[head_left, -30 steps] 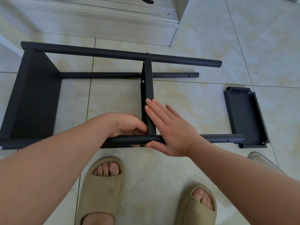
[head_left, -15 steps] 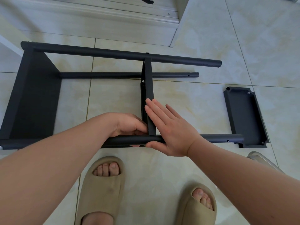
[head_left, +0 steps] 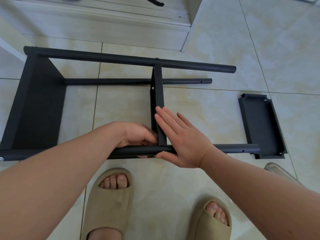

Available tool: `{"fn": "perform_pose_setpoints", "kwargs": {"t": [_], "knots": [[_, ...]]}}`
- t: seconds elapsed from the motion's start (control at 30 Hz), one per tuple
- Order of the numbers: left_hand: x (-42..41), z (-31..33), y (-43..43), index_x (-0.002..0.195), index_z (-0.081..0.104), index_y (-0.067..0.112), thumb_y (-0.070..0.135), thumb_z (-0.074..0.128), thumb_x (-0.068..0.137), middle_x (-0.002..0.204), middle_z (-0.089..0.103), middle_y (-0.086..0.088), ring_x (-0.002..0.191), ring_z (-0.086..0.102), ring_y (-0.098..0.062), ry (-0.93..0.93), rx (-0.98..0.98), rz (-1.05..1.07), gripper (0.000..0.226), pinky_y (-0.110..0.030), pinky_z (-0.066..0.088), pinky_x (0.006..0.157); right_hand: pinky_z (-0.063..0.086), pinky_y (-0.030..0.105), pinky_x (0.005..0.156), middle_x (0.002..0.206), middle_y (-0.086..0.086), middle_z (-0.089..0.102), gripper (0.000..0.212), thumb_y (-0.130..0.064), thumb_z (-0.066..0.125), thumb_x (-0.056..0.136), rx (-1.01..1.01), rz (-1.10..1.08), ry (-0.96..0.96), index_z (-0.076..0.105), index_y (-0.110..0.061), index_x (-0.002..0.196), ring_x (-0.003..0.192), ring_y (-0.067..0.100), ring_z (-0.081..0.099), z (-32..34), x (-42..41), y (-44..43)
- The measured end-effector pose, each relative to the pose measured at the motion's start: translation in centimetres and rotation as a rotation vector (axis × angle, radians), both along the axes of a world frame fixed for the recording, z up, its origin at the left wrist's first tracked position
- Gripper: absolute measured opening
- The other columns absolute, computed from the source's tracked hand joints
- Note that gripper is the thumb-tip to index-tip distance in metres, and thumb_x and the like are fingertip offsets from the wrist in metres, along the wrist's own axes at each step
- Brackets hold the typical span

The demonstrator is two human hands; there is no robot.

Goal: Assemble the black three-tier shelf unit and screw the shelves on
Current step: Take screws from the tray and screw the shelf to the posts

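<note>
Nothing shifted since the earlier frames; both hands parked as before. Shelf unit (head_left: 121, 59) lying on its side across the tiled floor (head_left: 225, 40), 9 to 3 o'clock. Left hand (head_left: 136, 135) curled at middle shelf (head_left: 158, 101) and near post (head_left: 216, 148) joint; what it holds, cannot tell. Right hand (head_left: 180, 135) flat, fingers spread, bracing the shelf, thumb under post. Loose third shelf (head_left: 261, 125) at 3 o'clock. Probably stiff, light metal; best gripped by the posts.

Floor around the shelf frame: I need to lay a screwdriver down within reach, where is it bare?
Bare tile lies between the middle shelf and the loose shelf. The near pole joint is crowded by the left hand and right hand.
</note>
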State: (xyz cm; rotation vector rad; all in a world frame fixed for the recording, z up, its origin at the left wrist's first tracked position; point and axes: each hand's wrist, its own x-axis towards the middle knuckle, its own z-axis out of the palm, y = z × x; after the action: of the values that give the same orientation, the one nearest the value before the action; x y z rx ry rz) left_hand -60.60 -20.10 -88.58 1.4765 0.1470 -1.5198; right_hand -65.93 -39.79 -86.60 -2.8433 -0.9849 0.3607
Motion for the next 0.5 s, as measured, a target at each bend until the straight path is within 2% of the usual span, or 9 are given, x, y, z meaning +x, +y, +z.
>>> {"fn": "perform_pose_setpoints", "kwargs": {"t": [0.13, 0.23, 0.3, 0.4, 0.5], "knots": [[0.01, 0.00, -0.08, 0.075, 0.073, 0.013, 0.011, 0.056, 0.093, 0.070, 0.066, -0.006, 0.065, 0.064, -0.017, 0.008, -0.021, 0.012, 0.025, -0.031, 0.051, 0.070, 0.015, 0.050, 0.125, 0.170, 0.008, -0.006, 0.099, -0.075, 0.028, 0.094, 0.000, 0.001, -0.002, 0.006, -0.007, 0.161, 0.156, 0.023, -0.007, -0.04, -0.03, 0.02], [-0.03, -0.16, -0.17, 0.094, 0.068, 0.003, 0.002, 0.055, 0.092, 0.068, 0.065, -0.009, 0.059, 0.064, -0.017, -0.065, -0.036, 0.041, 0.013, -0.024, 0.053, 0.059, 0.015, 0.050, 0.125, 0.170, 0.008, -0.005, 0.099, -0.075, 0.028, 0.094, 0.004, -0.001, -0.003, 0.007, -0.006, 0.161, 0.156, 0.023, -0.006, -0.04, -0.04, 0.04], [-0.05, -0.25, -0.08, 0.094, 0.067, 0.001, -0.003, 0.053, 0.090, 0.067, 0.067, -0.008, 0.058, 0.065, -0.016, -0.080, -0.044, 0.050, 0.014, -0.021, 0.053, 0.056, 0.016, 0.050, 0.125, 0.170, 0.008, -0.005, 0.099, -0.075, 0.028, 0.094, 0.002, -0.001, -0.004, 0.007, -0.006, 0.161, 0.156, 0.023, -0.007, -0.03, -0.04, 0.03], [0.00, -0.31, 0.12, 0.094, 0.070, 0.001, -0.006, 0.053, 0.088, 0.076, 0.070, -0.012, 0.066, 0.069, -0.018, -0.043, -0.063, 0.051, 0.020, -0.024, 0.055, 0.062, 0.016, 0.050, 0.125, 0.170, 0.008, -0.005, 0.099, -0.075, 0.028, 0.093, 0.002, -0.003, -0.003, 0.007, -0.006, 0.161, 0.156, 0.023, -0.007, -0.02, -0.01, 0.02], [0.13, -0.34, 0.23, 0.093, 0.073, 0.003, -0.003, 0.051, 0.089, 0.085, 0.070, -0.014, 0.074, 0.067, -0.022, 0.034, -0.068, 0.040, 0.023, -0.033, 0.053, 0.076, 0.016, 0.050, 0.125, 0.170, 0.008, -0.005, 0.099, -0.075, 0.027, 0.094, 0.004, -0.003, -0.003, 0.007, -0.006, 0.161, 0.156, 0.023, -0.007, 0.00, 0.00, 0.03]]}}
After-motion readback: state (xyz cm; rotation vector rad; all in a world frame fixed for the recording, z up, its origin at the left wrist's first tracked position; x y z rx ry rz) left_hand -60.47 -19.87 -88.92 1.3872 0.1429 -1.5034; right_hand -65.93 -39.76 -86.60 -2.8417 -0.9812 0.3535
